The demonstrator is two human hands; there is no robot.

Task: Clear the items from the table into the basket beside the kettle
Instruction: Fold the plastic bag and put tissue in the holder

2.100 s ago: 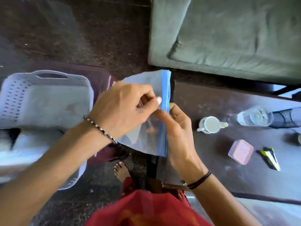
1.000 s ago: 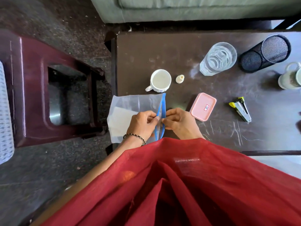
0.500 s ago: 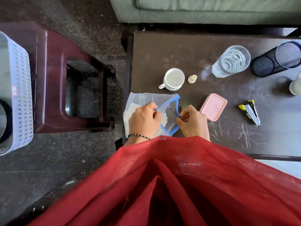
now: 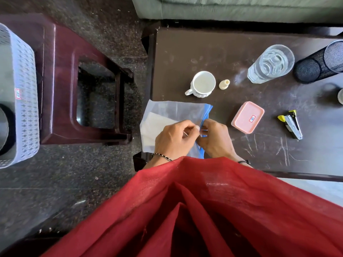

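While the left hand (image 4: 174, 140) and right hand (image 4: 215, 140) pinch the blue seal (image 4: 206, 113) of the zip-lock bag (image 4: 167, 112) at the surface (image 4: 204, 52) edge, a half-closed seal may spill its paper (image 4: 154, 123) before the basket (image 4: 26, 112).

Sticker (image 4: 252, 118) on pink box (image 4: 243, 125) and label (image 4: 18, 93) on basket (image 4: 27, 115) are both illegible.

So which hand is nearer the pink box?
Right. The right hand sits just left of the pink box, apart from it; the left hand is farther left, beyond the right, both pinching the zip bag.
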